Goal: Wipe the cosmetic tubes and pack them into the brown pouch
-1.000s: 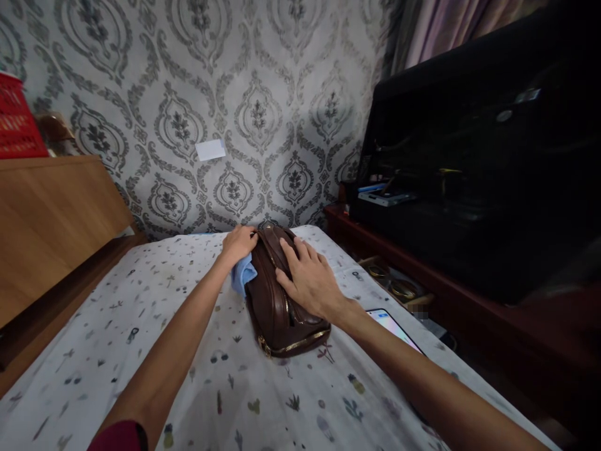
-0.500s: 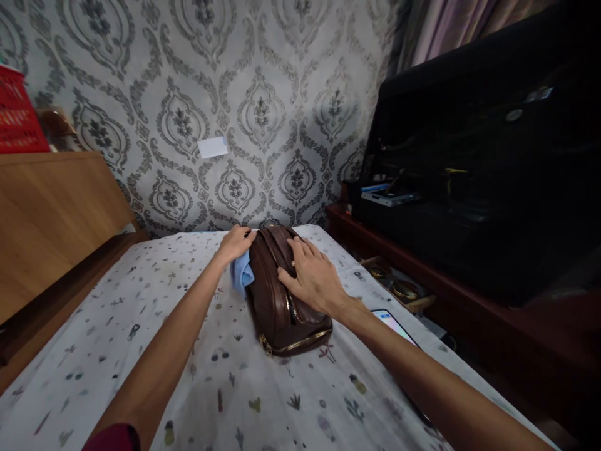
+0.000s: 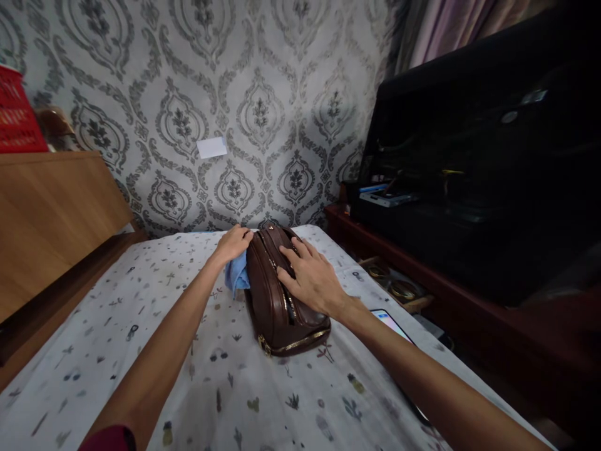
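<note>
A brown leather bag (image 3: 277, 307) with gold zips lies on a bed covered by a white patterned sheet (image 3: 141, 338). My left hand (image 3: 233, 243) is closed on a light blue cloth (image 3: 236, 274) and presses it against the bag's far left side. My right hand (image 3: 310, 275) lies flat on top of the bag with its fingers stretched out, holding it down.
A phone (image 3: 392, 324) with a lit screen lies on the sheet by my right forearm. A wooden headboard (image 3: 51, 219) stands at the left with a red basket (image 3: 16, 116) on it. Dark furniture (image 3: 469, 188) lines the right side. A patterned wall is behind.
My left hand with the blue cloth has shifted slightly along the bag's left side. My right hand has slid a little toward the left on the bag's top.
</note>
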Available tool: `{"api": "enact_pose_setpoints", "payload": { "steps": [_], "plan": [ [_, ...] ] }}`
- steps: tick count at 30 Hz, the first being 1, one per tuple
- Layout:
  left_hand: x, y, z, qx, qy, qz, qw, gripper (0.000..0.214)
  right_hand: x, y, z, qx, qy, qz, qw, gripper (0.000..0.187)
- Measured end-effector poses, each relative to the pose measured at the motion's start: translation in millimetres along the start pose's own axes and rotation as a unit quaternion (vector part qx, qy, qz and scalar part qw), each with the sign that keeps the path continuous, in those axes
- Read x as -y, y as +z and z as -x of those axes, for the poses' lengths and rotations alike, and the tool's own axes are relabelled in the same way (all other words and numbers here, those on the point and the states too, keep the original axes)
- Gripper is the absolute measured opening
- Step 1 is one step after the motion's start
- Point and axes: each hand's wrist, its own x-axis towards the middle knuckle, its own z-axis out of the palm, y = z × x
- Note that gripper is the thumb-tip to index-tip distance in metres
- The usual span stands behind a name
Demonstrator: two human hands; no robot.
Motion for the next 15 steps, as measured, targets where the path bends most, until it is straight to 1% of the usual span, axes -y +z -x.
{"api": "enact_pose_setpoints", "payload": {
  "steps": [6,11,15],
  "plan": [
    [-2.8,4.5,6.9,-0.008,0.026,0.012,1.0,0.047,-0.4,2.4,-0.2,-0.011,0.001,-0.002,1.0,0.054],
    [-4.4,5.9,8.8,-0.013,0.034,0.01,0.999,0.045,-0.8,6.5,-1.0,-0.032,-0.001,0.011,0.999,0.054],
    [-6.5,5.3,10.1,-0.009,0.025,0.009,1.0,0.045,-1.0,6.4,-0.5,-0.037,0.008,0.002,0.999,0.062]
  ]
}}
